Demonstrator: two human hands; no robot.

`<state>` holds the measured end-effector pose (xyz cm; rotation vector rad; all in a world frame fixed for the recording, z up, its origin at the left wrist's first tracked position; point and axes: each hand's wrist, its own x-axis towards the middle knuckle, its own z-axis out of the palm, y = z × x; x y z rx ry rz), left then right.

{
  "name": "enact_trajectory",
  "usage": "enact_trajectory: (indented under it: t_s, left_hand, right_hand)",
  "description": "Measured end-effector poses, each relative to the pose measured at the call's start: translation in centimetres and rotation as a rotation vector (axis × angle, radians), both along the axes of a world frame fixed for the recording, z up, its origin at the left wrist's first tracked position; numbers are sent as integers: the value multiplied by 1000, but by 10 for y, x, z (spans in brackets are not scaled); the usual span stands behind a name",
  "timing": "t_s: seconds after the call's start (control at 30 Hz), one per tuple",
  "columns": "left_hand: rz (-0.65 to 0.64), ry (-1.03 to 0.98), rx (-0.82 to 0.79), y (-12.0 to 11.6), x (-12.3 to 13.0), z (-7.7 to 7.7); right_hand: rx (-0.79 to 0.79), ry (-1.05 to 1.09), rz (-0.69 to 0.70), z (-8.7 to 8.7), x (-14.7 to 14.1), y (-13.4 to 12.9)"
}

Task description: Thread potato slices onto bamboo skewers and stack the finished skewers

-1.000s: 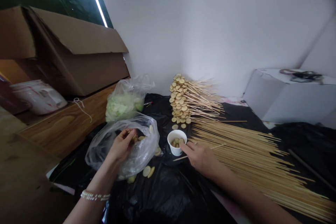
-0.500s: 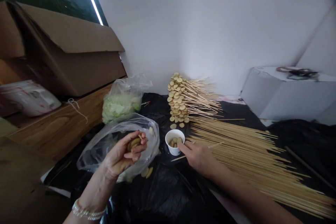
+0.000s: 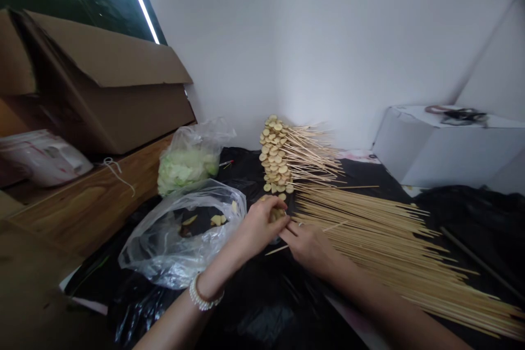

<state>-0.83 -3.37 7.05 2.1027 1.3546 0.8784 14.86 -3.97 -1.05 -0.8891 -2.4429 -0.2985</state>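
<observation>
My left hand [image 3: 260, 225] has moved over a white paper cup [image 3: 274, 235], which it and my right hand mostly hide. Its curled fingers hold pale round slices [image 3: 276, 214] at the cup's mouth. My right hand [image 3: 308, 246] sits just right of the cup, with a thin bamboo skewer [image 3: 279, 250] held under its fingers. Behind the cup stands a stack of slices threaded on skewers [image 3: 274, 156]. A large spread of bare bamboo skewers [image 3: 381, 243] lies to the right. A clear plastic bag [image 3: 172, 254] with a few slices lies left of my left hand.
Behind the clear bag stands a second plastic bag of pale green food [image 3: 185, 169]. Black plastic sheeting [image 3: 262, 320] covers the work surface. A cardboard box [image 3: 102, 85] sits on a wooden board [image 3: 86, 208] at left, and a white box [image 3: 445, 147] stands at right.
My left hand has moved right from the clear bag to the cup, carrying its slices. My right hand has stayed almost still beside the cup.
</observation>
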Motion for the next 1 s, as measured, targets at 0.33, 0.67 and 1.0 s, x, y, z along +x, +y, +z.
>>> enact_trajectory:
  t_s: [0.33, 0.67, 1.0]
  left_hand:
    - [-6, 133, 6, -4, -9, -2]
    - [118, 128, 220, -19, -33, -4]
    - [-56, 444, -228, -68, -66, -35]
  right_hand:
    - [-28, -40, -29, 0, 1, 1]
    - [-25, -45, -18, 4, 3, -1]
    - [-73, -68, -35, 5, 2, -2]
